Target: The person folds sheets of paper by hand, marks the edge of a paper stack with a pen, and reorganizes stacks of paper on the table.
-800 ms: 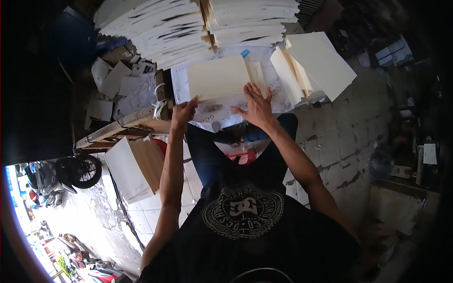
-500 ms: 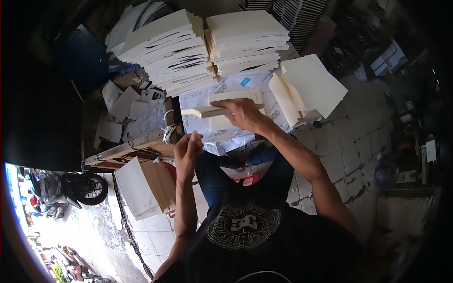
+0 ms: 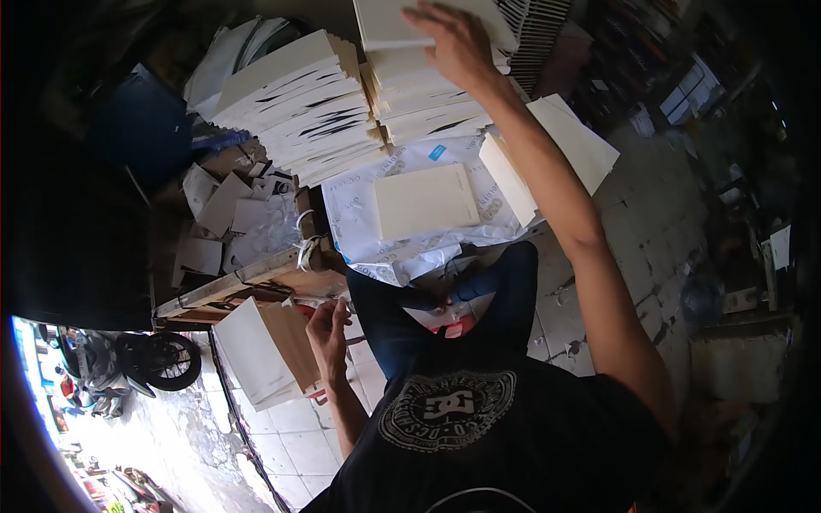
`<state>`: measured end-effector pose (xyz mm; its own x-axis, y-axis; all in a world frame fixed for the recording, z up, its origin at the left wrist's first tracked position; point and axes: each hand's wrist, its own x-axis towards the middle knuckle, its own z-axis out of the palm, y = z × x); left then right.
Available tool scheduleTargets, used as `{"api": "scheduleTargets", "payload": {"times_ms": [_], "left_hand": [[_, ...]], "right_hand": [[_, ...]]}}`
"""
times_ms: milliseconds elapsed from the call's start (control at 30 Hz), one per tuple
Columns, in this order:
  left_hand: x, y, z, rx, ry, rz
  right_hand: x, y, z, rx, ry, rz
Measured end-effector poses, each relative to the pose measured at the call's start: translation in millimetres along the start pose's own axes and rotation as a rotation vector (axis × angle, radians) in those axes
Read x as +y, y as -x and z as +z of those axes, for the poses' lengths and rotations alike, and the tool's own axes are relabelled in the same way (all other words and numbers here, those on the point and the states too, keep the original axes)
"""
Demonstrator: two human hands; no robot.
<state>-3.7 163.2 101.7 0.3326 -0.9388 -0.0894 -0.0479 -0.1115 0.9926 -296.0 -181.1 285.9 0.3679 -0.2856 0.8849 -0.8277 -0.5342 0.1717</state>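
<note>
I see the right hand spread over a pale panel atop the far right stack; I can't tell whether it pinches it. Half a second ago that hand was over the wrapped surface, so I judge the piece then beneath it has reached the pile. The left hand has dropped beside the near-left stack, fingers curled nearly together; I can't tell if anything is pinched. Between hands, one flat, matte cream rectangle lies on creased, printed paper. The far left stack shows ragged, layered edges.
</note>
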Motion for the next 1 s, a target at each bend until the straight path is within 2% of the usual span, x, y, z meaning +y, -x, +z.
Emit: {"api": "scheduleTargets", "payload": {"times_ms": [33,100,200,267,333,433,467,533,600,633,733,833,900,1000], "left_hand": [[-0.7,0.3,1.0,-0.024,-0.053,-0.005],[6.1,2.0,4.6,-0.078,-0.105,-0.020],[19.2,2.6,10.1,-0.080,-0.101,-0.090],[18.6,1.2,4.7,-0.073,-0.151,-0.032],[19.1,1.0,1.8,-0.060,-0.176,0.002],[10.7,-3.8,-0.9,-0.055,-0.247,-0.015],[0.9,-8.1,-3.0,-0.077,-0.270,0.011],[-0.2,-15.1,8.6,-0.112,-0.234,-0.007],[16.3,-21.3,33.8,-0.180,-0.194,0.036],[26.0,-23.8,46.0,-0.214,-0.226,0.077],[48.8,-31.7,77.6,-0.299,-0.271,0.200],[88.6,-22.0,106.2,-0.352,-0.188,0.306],[128.8,-10.9,128.5,-0.343,-0.231,0.644],[176.9,4.0,164.5,-0.342,-0.179,1.101]], "right_hand": [[-5.6,14.5,7.5,-0.400,-0.138,0.140],[-18.2,40.4,13.0,-0.265,-0.035,0.022],[-11.1,30.9,-34.6,-0.310,-0.239,0.171],[8.9,38.6,-82.4,-0.103,-0.304,0.279],[49.1,76.9,-121.4,-0.076,-0.087,0.352],[131.4,193.3,-156.7,-0.353,0.227,0.646],[132.1,211.3,-177.0,-0.464,0.267,0.818],[140.0,248.3,-197.3,-0.578,0.285,0.989],[152.7,279.0,-198.5,-0.483,0.187,1.026],[153.4,286.3,-197.0,-0.401,0.080,1.071],[152.2,279.6,-195.9,-0.235,0.016,1.039],[119.1,238.2,-209.7,0.166,-0.508,1.033],[66.0,189.1,-234.5,0.218,-0.674,0.872],[-16.7,161.0,-256.0,0.104,-0.837,0.686]]}}
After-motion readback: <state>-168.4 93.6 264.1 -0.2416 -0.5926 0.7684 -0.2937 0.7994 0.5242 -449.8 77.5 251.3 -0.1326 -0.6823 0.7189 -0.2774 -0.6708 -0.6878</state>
